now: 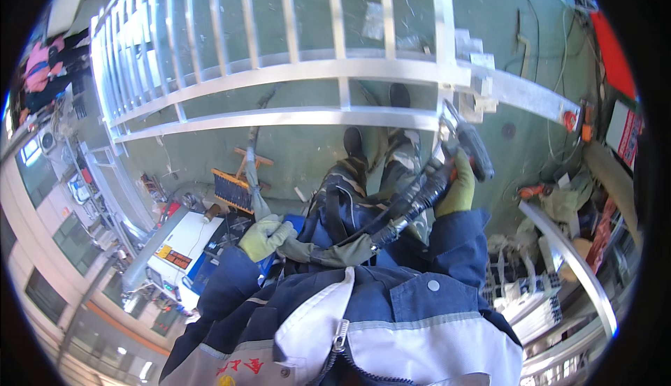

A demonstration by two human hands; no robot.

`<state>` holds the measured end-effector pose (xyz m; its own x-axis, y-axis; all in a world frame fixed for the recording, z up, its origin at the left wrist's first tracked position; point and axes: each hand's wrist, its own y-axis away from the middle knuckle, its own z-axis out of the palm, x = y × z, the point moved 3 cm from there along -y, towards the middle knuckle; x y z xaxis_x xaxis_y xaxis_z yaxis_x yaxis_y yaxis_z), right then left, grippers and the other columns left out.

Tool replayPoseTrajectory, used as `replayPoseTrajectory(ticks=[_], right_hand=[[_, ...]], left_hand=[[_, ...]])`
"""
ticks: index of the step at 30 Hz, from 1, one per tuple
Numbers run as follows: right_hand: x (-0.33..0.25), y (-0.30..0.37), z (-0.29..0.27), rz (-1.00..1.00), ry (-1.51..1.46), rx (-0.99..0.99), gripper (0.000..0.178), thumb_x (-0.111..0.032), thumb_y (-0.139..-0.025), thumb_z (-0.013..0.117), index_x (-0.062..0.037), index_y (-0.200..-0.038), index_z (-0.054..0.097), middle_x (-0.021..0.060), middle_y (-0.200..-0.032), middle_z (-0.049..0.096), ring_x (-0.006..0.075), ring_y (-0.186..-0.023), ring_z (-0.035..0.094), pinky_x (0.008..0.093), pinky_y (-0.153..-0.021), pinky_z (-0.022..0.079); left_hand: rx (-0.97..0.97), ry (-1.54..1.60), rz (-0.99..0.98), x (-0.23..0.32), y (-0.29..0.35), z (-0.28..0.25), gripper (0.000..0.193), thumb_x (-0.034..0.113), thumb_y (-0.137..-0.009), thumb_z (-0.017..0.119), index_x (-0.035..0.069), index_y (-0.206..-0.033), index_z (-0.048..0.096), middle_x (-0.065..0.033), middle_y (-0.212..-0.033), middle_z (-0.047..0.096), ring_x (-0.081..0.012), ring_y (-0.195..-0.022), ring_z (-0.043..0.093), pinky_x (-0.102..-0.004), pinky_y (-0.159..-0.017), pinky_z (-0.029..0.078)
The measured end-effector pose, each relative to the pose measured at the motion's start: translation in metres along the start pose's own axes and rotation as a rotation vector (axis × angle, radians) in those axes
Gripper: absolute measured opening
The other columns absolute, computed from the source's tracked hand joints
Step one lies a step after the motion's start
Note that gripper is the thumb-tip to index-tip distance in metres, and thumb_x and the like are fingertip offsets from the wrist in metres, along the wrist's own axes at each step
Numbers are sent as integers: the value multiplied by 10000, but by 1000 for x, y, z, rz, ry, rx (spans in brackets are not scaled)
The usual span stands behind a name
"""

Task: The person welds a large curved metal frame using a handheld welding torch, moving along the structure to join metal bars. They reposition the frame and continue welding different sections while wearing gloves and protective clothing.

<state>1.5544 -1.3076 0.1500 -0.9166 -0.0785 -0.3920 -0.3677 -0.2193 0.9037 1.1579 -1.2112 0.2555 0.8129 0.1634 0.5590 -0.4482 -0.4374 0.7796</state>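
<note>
My right hand (458, 185), in a yellow-green glove, grips a welding torch (472, 150) with a dark body. Its thin nozzle (451, 110) points up toward the lower corner of a silvery metal railing (279, 118); I cannot tell whether they touch. From the torch a thick wrapped cable (335, 252) bends across my lap to the left. My left hand (267, 238), gloved alike, is closed around the cable beside my left thigh. The railing's upright bars stretch away in front of my feet.
A broom (233, 189) with dark bristles lies left of my legs, near a white and blue machine (183, 245). Metal blocks and a flat bar (531, 96) extend right from the railing's corner. Cloths, an orange tool (532, 191) and a long metal strip (570, 257) lie at the right.
</note>
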Motion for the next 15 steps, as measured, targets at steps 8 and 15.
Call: replayPoseTrajectory(ticks=[8, 15], right_hand=[[17, 43, -14, -219, 46, -71, 407, -308, -982, 617, -125, -1319, 483, 71, -1154, 623, 217, -751, 623, 350, -640, 545], [16, 98, 0, -352, 31, 16, 441, -425, -959, 630, -119, -1256, 520, 115, -993, 641, 237, -701, 633, 380, -615, 552]], left_hand=[[89, 341, -16, -83, 15, 26, 411, 373, -1017, 596, -17, -946, 704, -63, -808, 688, -113, -770, 596, -282, -705, 491], [116, 470, 77, -131, 7, 51, 389, 348, -1034, 565, -4, -1032, 730, -79, -944, 738, -133, -884, 647, -283, -821, 510]])
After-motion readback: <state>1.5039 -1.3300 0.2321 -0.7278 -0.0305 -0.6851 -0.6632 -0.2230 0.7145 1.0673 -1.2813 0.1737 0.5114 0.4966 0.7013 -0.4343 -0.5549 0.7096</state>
